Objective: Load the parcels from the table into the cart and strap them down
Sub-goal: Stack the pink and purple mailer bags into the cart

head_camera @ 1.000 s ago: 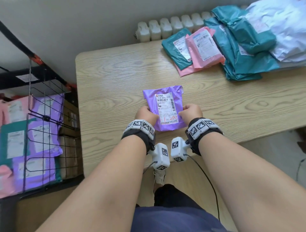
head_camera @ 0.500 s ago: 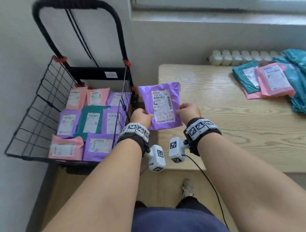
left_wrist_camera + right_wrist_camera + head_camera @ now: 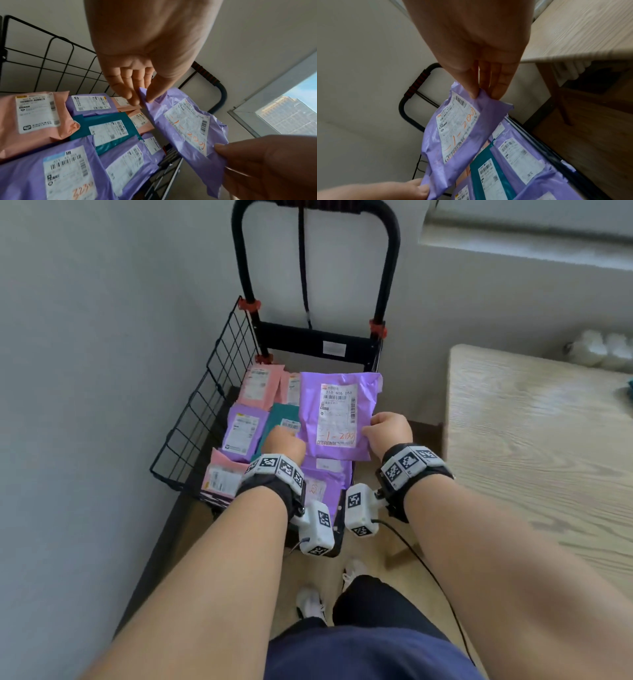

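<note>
A purple parcel [image 3: 337, 412] with a white label and orange writing hangs over the black wire cart [image 3: 191, 419]. My left hand [image 3: 286, 445] pinches its near left corner, thumb on top, as the left wrist view shows [image 3: 145, 94]. My right hand [image 3: 387, 429] pinches the near right corner [image 3: 481, 93]. The parcel [image 3: 187, 124] is held above the parcels lying in the cart. Those are several pink, purple and teal bags [image 3: 102, 128], labels up [image 3: 488, 175].
The cart's tall black handle [image 3: 315, 251] stands against the wall, with a black strap [image 3: 303, 268] hanging from it. The wooden table [image 3: 541, 446] is to the right, a white radiator [image 3: 603, 350] behind it. My shoes [image 3: 311, 604] are below on the floor.
Both hands have lifted the purple parcel off the table and carried it left, over the cart. My head has turned left, so the table's other parcels are out of view.
</note>
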{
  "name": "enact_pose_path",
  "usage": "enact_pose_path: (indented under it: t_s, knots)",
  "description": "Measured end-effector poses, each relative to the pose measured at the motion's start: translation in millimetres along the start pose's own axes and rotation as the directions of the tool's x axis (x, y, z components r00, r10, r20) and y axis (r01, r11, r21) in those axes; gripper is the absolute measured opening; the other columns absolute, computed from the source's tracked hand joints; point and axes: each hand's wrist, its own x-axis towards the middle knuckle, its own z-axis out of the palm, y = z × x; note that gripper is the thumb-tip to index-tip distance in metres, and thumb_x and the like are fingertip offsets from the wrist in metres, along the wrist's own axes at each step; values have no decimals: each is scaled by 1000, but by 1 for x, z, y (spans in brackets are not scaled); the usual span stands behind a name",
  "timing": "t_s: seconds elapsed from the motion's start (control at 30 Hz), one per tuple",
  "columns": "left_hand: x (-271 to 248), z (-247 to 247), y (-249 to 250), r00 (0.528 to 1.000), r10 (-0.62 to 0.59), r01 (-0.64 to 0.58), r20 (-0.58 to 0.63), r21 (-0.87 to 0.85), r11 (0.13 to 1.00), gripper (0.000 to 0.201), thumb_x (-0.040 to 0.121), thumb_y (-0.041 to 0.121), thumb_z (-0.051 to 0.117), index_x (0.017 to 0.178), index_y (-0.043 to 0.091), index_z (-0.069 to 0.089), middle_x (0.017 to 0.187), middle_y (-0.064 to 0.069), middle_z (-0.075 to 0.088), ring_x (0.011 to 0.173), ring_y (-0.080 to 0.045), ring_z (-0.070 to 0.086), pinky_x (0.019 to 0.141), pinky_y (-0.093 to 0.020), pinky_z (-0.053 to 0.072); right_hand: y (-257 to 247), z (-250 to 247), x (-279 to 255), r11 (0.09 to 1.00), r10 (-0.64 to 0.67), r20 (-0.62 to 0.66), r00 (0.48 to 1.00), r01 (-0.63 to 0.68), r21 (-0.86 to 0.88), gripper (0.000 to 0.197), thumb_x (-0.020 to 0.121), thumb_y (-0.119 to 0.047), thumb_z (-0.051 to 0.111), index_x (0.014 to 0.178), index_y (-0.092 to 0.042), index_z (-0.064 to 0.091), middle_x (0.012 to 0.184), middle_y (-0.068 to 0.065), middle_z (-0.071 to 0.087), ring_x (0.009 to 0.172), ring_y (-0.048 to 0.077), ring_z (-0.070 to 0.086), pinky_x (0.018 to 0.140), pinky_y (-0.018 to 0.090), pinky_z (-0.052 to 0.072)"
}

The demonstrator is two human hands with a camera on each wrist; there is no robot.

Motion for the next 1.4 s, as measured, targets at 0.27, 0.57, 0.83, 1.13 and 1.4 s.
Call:
enact_pose_path:
  t_s: [0.27, 0.57, 0.83, 1.13, 1.4]
  knots:
    - [54, -30, -4, 989, -38, 31, -143, -51, 998, 35, 88, -4, 40, 116, 11, 54, 116, -8, 60, 102, -30, 57, 73, -30, 39, -31, 66, 68, 996, 45, 149, 988, -33, -84, 22, 70, 3, 53, 55, -13, 56, 78, 15, 71, 80, 33, 71, 76, 44, 60]
    - [131, -27, 9, 994, -93, 95, -65, 28, 995, 39, 92, 0, 43, 119, 14, 67, 129, -6, 61, 115, -28, 57, 95, -36, 46, -60, 98, 134, 954, 114, 234, 966, -41, -296, 17, 78, 4, 53, 81, -9, 65, 79, 12, 69, 70, 26, 65, 64, 33, 57]
    - [210, -15, 8, 994, -90, 85, 56, 83, 993, 40, 92, -2, 41, 123, 9, 64, 130, -11, 60, 117, -32, 56, 96, -33, 44, -72, 138, 188, 953, 157, 241, 958, -82, -293, 35, 83, 3, 43, 105, -10, 68, 94, 16, 72, 88, 34, 70, 83, 44, 58]
    - [288, -4, -3, 954, -69, 11, 291, 195, 981, 50, 95, -5, 33, 141, 10, 45, 144, -15, 45, 129, -32, 46, 103, -36, 38, -69, 186, 234, 943, 252, 190, 949, -196, -270, 37, 90, 3, 46, 119, -11, 64, 113, 15, 67, 101, 34, 66, 91, 45, 53]
    - [306, 8, -23, 923, 1, -80, 385, 189, 979, 42, 96, -1, 30, 131, 5, 52, 137, -12, 48, 123, -30, 49, 103, -34, 38, -69, 204, 240, 924, 329, 172, 929, -279, -261, 48, 92, -1, 41, 135, -17, 55, 133, 11, 57, 118, 31, 57, 98, 42, 49]
